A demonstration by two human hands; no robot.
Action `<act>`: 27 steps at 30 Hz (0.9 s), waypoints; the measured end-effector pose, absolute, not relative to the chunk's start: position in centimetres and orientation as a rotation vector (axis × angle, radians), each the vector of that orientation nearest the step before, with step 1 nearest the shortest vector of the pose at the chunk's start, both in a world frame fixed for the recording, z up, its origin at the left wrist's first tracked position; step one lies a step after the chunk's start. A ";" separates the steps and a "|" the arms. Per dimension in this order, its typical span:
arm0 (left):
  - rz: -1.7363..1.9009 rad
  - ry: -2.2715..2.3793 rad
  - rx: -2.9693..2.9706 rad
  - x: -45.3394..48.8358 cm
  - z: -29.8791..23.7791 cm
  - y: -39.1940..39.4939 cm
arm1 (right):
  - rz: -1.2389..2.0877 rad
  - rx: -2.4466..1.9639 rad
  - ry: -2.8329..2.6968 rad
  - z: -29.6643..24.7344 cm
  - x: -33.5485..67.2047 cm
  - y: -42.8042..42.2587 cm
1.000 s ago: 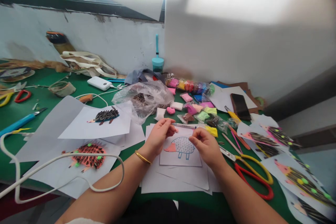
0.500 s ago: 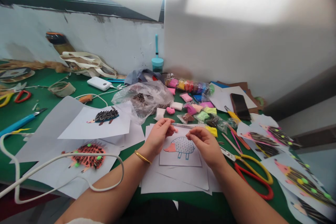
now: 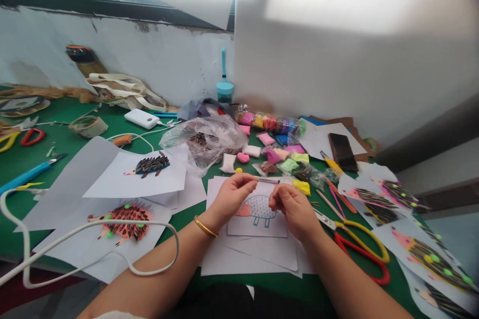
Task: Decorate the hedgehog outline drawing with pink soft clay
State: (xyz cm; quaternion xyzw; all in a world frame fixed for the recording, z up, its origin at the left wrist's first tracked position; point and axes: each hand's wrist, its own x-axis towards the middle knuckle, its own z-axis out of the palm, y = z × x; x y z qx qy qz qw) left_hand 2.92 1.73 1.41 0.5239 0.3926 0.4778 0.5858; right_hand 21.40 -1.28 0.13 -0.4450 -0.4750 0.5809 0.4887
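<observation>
Scuffed wht wall [image 3: 149,60] — green tbl [image 3: 75,149]

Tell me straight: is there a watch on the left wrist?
No, the left hand has a gold bangle at its wrist.

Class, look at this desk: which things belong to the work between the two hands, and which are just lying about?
In use: left hand, right hand, thin stick, hedgehog outline drawing.
Lying about: scissors, power bank, smartphone, bagged modelling clay.
</observation>
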 end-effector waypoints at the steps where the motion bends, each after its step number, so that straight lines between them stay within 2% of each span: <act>1: 1.122 0.911 1.348 3.0 1.5 1.5 | 1.427 -1.072 -1.160 0.1 21.3 -1.3; 7: 1.211 0.888 1.922 3.5 1.5 0.3 | 1.503 -1.081 -1.191 0.6 20.4 -1.6; 15: 1.196 0.956 1.917 3.1 2.1 0.0 | 1.446 -1.061 -1.249 0.3 21.2 -1.7; 21: 1.249 1.014 1.903 2.5 2.5 0.6 | 1.179 -1.188 -1.308 0.4 23.1 -0.5; 27: 1.345 1.035 1.901 1.6 2.8 1.3 | 0.838 -1.494 -1.561 0.8 24.8 0.4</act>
